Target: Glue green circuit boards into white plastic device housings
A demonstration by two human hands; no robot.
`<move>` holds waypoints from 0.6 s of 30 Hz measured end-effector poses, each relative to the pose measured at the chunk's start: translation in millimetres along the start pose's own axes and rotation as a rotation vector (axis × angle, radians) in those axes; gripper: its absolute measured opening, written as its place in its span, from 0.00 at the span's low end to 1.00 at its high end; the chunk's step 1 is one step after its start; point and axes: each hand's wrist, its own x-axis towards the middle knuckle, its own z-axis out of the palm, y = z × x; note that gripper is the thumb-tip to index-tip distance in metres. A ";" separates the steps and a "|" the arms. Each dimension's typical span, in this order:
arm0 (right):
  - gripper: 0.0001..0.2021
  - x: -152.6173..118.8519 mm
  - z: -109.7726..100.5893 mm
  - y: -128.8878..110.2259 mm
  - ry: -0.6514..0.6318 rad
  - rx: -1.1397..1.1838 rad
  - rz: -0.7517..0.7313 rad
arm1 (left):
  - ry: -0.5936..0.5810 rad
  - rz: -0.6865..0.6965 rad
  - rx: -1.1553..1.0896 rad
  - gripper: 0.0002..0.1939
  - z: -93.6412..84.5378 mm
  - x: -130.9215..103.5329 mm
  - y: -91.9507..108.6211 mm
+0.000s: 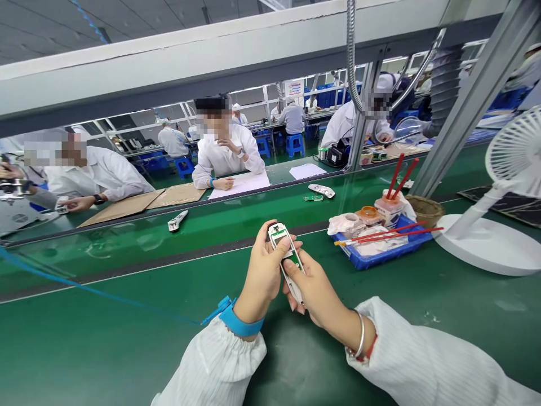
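Steadying: one white casing (295, 289), green board (295, 259) exposed, above the bench (139, 344); our left hand (260, 273) and right hand (318, 290) clamped around it. We should press evenly, lightest over the board.

Over the green bench (127, 332), the left hand (262, 268) and right hand (318, 287) hold a white case (296, 292) with a green board (295, 258) inside; a blue tray (367, 262) sits right, beside a fan (501, 190).
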 end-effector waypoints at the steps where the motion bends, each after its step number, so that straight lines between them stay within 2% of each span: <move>1: 0.22 3.4 -0.8 -0.4 -0.002 0.003 0.025 | 0.002 -0.013 0.000 0.24 -0.7 4.0 -2.7; 4: 0.21 10.4 -9.8 -5.5 -0.011 -0.006 0.071 | 0.005 -0.060 -0.013 0.29 -6.9 23.1 -9.5; 6: 0.23 7.8 -25.4 -11.9 0.018 -0.025 0.101 | 0.021 -0.090 0.011 0.34 -16.1 44.5 -10.8; 8: 0.27 -2.0 -50.2 -19.8 0.068 -0.026 0.158 | 0.060 -0.114 0.093 0.38 -29.5 74.4 -9.2; 11: 0.19 -22.9 -99.1 -32.2 0.098 0.134 0.249 | 0.128 -0.147 0.201 0.39 -53.6 131.1 -5.5; 13: 0.14 -33.3 -131.9 -39.3 0.240 0.304 0.263 | 0.170 -0.171 0.293 0.37 -68.2 170.6 -5.1; 15: 0.10 -36.8 -158.6 -44.9 0.413 0.441 0.303 | 0.199 -0.201 0.395 0.27 -79.0 205.6 -7.6; 18: 0.09 -30.3 -182.0 -50.2 0.526 0.583 0.356 | 0.213 -0.219 0.553 0.18 -87.4 242.9 -13.6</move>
